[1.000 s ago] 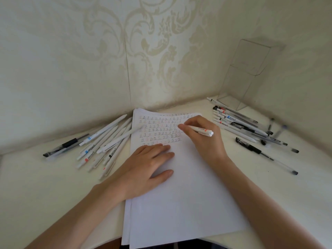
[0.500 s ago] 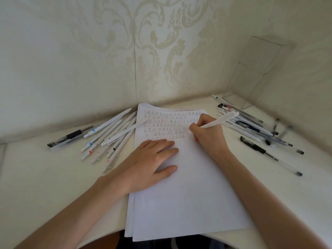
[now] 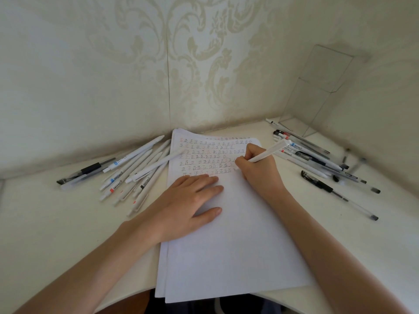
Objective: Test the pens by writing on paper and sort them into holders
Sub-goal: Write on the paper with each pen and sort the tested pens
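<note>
On the paper (image 3: 226,234), the right hand's (image 3: 260,171) grip pinches the white pen (image 3: 268,152) — tip down.

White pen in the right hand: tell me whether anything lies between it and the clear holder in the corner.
Only the loose pens lie flat on the table between the right hand gripping the white pen and the clear holder. Nothing upright stands there; a lifted pen would likely pass over them.
</note>
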A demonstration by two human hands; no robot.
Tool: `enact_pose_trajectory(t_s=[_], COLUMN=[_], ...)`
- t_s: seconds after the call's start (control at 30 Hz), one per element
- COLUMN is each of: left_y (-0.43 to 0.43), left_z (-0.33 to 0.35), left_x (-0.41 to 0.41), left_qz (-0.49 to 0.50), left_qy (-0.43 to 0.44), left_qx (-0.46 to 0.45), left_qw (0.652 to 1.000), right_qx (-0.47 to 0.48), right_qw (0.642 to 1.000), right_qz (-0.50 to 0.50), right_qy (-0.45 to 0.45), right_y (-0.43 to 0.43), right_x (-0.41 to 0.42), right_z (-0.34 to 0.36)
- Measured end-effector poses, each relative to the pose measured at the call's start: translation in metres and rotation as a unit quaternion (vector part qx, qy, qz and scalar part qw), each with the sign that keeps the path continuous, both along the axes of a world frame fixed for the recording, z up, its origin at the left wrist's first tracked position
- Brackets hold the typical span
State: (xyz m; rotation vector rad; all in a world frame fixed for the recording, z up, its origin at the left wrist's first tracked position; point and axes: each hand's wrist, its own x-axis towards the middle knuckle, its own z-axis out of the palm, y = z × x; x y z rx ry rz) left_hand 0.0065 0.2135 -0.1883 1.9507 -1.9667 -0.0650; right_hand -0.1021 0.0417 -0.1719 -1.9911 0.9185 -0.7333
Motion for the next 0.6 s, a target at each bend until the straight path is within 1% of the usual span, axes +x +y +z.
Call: enact_pose_trajectory(t_s=[0.17, 0.33, 0.5, 0.6], left_y=[0.0012, 0.0008, -0.0003, -0.0003], left_z=[0.0014, 0.0006, -0.0022, -0.0029], left_x=[-0.0008, -0.0003, 0.0009, 0.0009], left_qz=[0.004, 0.002, 0.003, 0.002], left_qy=[0.007, 0.006, 0.004, 0.005], left_qx=[0.008, 0.015, 0.011, 0.007], left_qw=[1.0, 1.0, 1.0, 1.0], right_qx=[0.014, 0.006, 0.0, 0.015], right_qw=[1.0, 1.0, 1.0, 1.0], right_qz=[-0.005, -0.009, 0.007, 0.006], right_qy=[-0.008, -0.002, 0.007, 0.004], right_y=[-0.0001, -0.0005, 0.0008, 0.0007], right_x=[-0.0007, -0.0014, -0.0019, -0.0021], right_z=[-0.0005, -0.0001, 0.0007, 0.0015])
